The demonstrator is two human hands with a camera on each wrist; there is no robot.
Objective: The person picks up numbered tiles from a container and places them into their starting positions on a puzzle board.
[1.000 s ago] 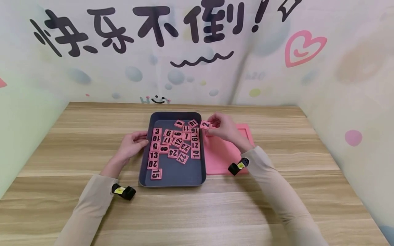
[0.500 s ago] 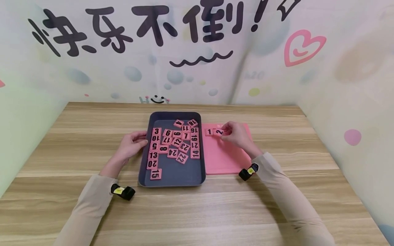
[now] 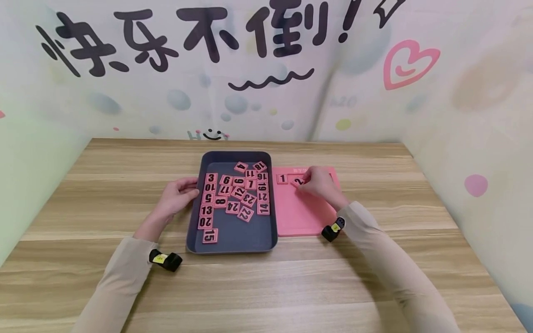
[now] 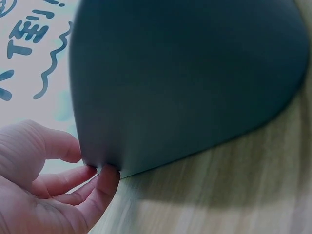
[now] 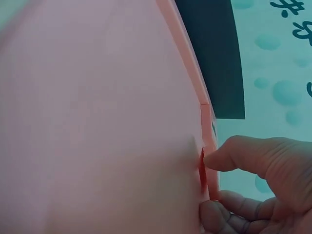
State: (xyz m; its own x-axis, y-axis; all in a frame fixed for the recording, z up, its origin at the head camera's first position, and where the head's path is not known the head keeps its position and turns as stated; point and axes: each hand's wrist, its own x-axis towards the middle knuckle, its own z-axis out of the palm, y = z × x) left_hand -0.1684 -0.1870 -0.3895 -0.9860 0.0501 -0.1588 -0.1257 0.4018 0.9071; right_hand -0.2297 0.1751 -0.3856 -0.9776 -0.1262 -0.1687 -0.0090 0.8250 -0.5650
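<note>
Inspected first: tile marked 2 [image 3: 298, 181], on or just above the pink board [image 3: 300, 212] near its far edge. Cannot tell whether in full contact beneath. Pinched at its right end by the right hand [image 3: 322, 182], thumb and fingertips drawn narrow, with the numeral left exposed on the side away from the fingers. Turned askew, just to the right of tile marked 1 [image 3: 282, 178] and out of line with it. In the right wrist view, thumb [image 5: 222, 158] and fingertips close to the board's raised rim, with only a thin reddish edge beside the thumb; too unclear to identify.

At the opposite end, left hand [image 3: 178, 196] against the outer left wall of the dark tray [image 3: 247, 238]. Thumb and fingers parted, slightly bent, tips at the wall per the left wrist view. Inside the tray, numbered tiles [image 3: 238, 193], mostly in a column along the left side, another along the right and a scattered group between. Tray and board side by side on the wood-grain table [image 3: 233, 296].
</note>
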